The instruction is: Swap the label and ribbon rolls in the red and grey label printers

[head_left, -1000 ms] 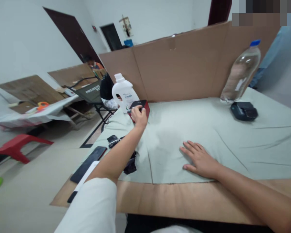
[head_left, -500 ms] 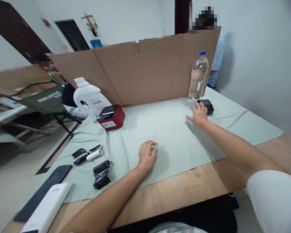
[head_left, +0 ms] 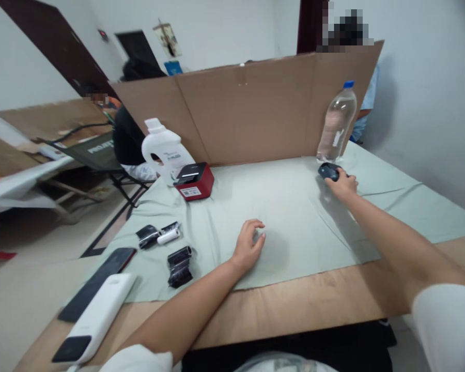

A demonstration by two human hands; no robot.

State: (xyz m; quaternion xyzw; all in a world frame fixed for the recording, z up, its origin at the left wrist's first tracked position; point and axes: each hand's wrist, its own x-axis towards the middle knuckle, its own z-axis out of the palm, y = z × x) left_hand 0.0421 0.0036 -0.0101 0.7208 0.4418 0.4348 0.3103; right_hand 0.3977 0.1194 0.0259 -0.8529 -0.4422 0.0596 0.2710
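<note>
At the far right of the table, my right hand (head_left: 343, 186) is closed around a small black block-like object (head_left: 330, 171) with rounded edges. Its exact kind I cannot make out. Just behind it stands a clear plastic bottle (head_left: 338, 124) with a blue cap. My left hand (head_left: 250, 243) rests on the pale green cloth (head_left: 279, 196) near the middle, fingers loosely curved, thumb apart, holding nothing. Left of it lie a black roll (head_left: 180, 266) of film and a second black roll (head_left: 148, 236) beside a white core (head_left: 168, 236).
A red and black box-shaped device (head_left: 196, 182) and a white handled jug (head_left: 166, 150) stand at the back left. A cardboard screen (head_left: 251, 119) borders the far edge. A phone (head_left: 98, 284) and a white power bank (head_left: 96, 315) lie front left. People sit beyond the screen.
My right hand has closed on the black object, which now sits turned in its grasp. The view has shifted left, so things appear further right. My left hand stays on the cloth.
</note>
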